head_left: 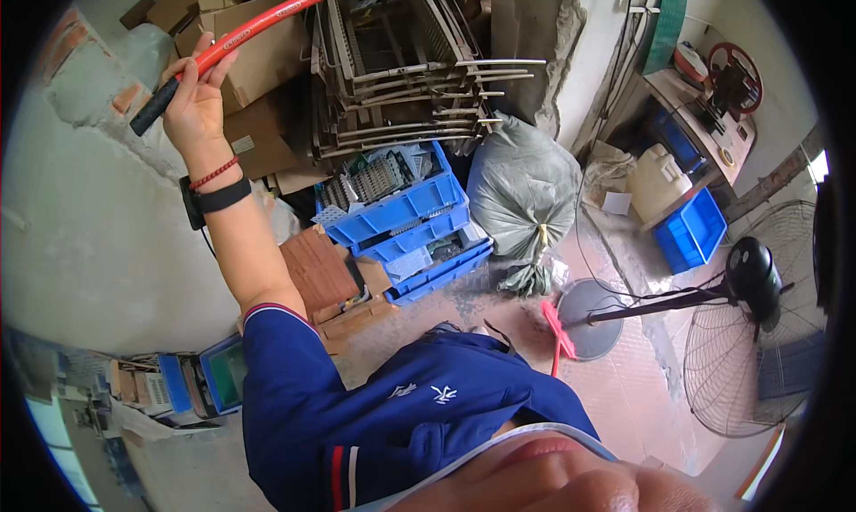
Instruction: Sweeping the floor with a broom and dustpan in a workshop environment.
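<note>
My left arm reaches up toward the far left, with a red bead bracelet and a black watch band on the wrist. My left hand (196,93) is closed around a red pole (267,26) close to its black end grip (153,106). From there the pole rises to the right and runs out past the top edge, so its other end is hidden. Behind the hand lie cardboard boxes (254,66) and a stack of metal frames (392,75). My right hand is out of the picture.
Blue crates (406,200) full of small metal parts stand below the frames, beside a tied grey sack (522,177). On the right are a standing fan (753,280), a blue bin (691,231), a pale jerrycan (658,182) and a bench (669,88). A red T-shaped tool (559,329) leans by the fan base.
</note>
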Demonstrator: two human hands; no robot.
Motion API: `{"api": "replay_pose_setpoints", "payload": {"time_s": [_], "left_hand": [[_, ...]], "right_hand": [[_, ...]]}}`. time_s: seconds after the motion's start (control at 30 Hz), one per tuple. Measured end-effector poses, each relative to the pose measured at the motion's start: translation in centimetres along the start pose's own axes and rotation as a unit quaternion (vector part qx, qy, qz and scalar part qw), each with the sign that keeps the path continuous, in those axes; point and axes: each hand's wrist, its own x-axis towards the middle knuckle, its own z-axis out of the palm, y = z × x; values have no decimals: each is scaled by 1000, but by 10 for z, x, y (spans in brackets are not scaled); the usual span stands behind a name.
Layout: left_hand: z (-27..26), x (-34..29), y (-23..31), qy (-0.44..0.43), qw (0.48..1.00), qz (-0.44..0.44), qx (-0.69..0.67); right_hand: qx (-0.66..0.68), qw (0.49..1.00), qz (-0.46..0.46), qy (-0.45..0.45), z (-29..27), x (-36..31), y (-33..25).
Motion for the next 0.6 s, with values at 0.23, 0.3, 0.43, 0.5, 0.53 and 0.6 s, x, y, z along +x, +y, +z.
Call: {"api": "replay_pose_setpoints", "payload": {"time_s": [0.23, 0.3, 0.43, 0.5, 0.53, 0.6], "left_hand": [[-26, -74, 66, -98, 991, -44, -74], [-39, -94, 88, -117, 988, -66, -77], [-63, -131, 126, -148, 980, -104, -87], [-71, -152, 147, -161, 975, -121, -94], [-75, -165, 159, -181, 970, -133, -89], [-81, -196, 182, -207, 962, -159, -77]], "right_hand": [[37, 996, 70, 41, 59, -101, 102], [51, 993, 94, 53, 83, -138, 128], [81, 986, 131, 71, 134, -214, 166], [97, 982, 145, 75, 155, -251, 182], [98, 980, 154, 74, 164, -267, 189], [112, 977, 167, 74, 177, -294, 202]]}}
